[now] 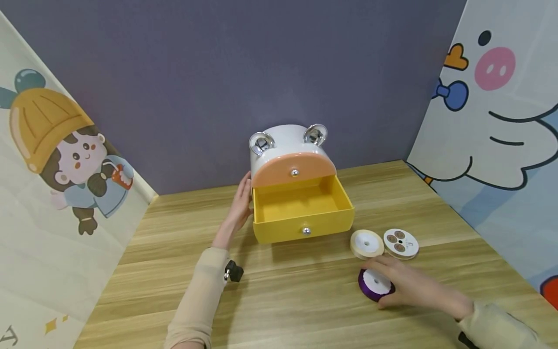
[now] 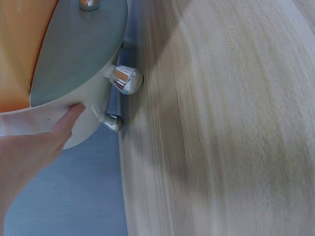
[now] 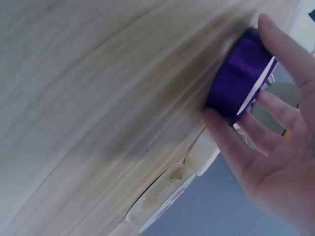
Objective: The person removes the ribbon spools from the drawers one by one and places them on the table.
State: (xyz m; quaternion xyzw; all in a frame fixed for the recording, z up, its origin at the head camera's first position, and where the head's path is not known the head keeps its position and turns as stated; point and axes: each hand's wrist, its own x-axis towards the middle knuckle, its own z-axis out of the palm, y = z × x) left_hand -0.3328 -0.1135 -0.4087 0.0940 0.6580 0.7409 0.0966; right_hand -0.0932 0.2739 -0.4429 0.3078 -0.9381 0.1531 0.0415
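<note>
Touching cabinet with straight left fingers, gripping purple spool in right fingers; could, swung low, bump cream spool just beyond.

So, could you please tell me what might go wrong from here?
The purple spool, held at its rim by the right grip, might slip and roll. That grip, close to the cream spool, could knock it. With the yellow drawer pulled out, the drawer box might tip forward if the left grip leaves its side.
</note>
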